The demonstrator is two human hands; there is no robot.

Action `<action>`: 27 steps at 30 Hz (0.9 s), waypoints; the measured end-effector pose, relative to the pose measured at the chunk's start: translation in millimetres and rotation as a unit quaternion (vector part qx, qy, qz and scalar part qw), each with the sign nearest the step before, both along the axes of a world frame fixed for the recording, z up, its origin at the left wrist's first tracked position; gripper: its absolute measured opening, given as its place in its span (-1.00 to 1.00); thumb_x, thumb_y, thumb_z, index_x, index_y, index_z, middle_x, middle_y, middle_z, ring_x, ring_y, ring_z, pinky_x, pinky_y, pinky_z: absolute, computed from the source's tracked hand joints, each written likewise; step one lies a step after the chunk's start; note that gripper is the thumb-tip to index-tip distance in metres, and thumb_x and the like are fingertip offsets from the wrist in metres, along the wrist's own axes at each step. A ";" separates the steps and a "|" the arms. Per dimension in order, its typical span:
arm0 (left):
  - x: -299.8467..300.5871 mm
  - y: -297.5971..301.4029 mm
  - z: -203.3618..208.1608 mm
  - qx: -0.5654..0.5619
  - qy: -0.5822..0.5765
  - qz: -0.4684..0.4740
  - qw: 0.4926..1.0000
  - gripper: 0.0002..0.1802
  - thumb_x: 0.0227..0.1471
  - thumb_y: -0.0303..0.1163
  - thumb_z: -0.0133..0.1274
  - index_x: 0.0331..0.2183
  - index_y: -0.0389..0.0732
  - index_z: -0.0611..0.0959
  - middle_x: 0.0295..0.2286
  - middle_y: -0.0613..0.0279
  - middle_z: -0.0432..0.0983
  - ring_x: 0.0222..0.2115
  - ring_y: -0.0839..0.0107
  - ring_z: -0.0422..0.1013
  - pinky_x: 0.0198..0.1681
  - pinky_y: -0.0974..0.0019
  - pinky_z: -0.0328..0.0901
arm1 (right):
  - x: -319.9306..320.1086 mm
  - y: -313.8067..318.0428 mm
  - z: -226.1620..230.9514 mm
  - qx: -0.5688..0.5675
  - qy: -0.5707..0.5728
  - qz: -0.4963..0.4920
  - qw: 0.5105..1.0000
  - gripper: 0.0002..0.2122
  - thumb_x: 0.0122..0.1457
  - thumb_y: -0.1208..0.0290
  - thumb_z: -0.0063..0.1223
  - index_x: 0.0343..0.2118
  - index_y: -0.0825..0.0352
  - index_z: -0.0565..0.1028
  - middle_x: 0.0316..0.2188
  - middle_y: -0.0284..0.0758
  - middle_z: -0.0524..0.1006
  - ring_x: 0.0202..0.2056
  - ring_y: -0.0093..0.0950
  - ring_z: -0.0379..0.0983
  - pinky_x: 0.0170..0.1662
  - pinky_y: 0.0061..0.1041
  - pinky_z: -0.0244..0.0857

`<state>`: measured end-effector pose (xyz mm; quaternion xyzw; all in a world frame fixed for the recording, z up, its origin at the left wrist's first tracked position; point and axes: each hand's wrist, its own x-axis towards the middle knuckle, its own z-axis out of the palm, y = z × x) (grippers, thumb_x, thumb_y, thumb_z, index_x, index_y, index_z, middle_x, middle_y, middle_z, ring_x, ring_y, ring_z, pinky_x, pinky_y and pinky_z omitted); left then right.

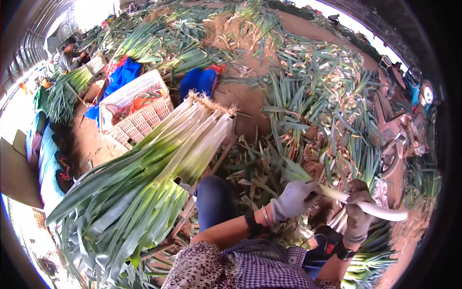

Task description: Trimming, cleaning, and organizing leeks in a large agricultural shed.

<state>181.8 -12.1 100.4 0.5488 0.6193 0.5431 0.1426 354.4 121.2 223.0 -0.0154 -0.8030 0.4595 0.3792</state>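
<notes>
My left hand [296,199], in a pale grey glove, is closed round the green-white upper part of a single leek [385,212]. Lower on its white shank, my right hand [359,212] grips the same leek in a darker, soiled glove. The leek lies nearly level, its bare white end pointing right and its leaves trailing off to the left. Left of my knee, a thick stack of leeks [159,164] rests on a wooden frame [185,207], with the roots away from me and the leaves hanging toward me.
Beyond the stack stands a cream plastic crate [139,118] with reddish things inside. Loose leaves and trimmings [322,106] cover the ground ahead and right. More leeks [373,260] lie by my right arm. Far left sits another person [70,57]; a dial scale [426,94] stands far right.
</notes>
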 end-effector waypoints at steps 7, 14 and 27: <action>0.9 -7.3 -23.5 -0.175 0.012 -0.244 0.954 -0.47 -0.06 -0.29 0.37 0.01 -0.08 0.66 -0.13 0.02 0.65 -0.15 0.09 0.60 -0.08 0.04 0.46 | 22.5 -12.7 45.7 -0.075 0.055 0.109 0.990 -0.75 -0.07 0.27 0.36 -0.58 0.25 0.48 -0.48 -0.44 0.41 -0.25 -0.39 0.37 -0.17 -0.39 0.25; -69.3 -114.6 168.9 -0.164 0.469 0.247 0.832 -0.80 0.04 -0.29 0.22 -0.31 -0.12 0.56 -0.52 0.11 0.49 -0.47 0.05 0.50 -0.38 0.00 0.38 | 32.4 67.5 35.3 -0.240 0.173 0.114 0.948 -0.42 0.24 0.15 0.23 0.23 0.38 0.41 -0.15 -0.43 0.55 -0.37 -0.73 0.32 -0.36 -0.79 0.16; -185.5 -350.6 -0.1 -0.594 0.348 0.379 0.619 -0.34 0.04 -0.47 0.09 0.22 -0.03 0.51 -0.05 -0.06 0.54 -0.07 -0.01 0.54 -0.06 -0.07 0.42 | -85.1 -22.3 -151.9 -0.495 -0.253 0.083 0.827 -0.81 0.25 0.39 0.16 -0.14 0.33 0.65 -0.29 -0.41 0.66 -0.35 -0.62 0.52 -0.26 -0.57 0.41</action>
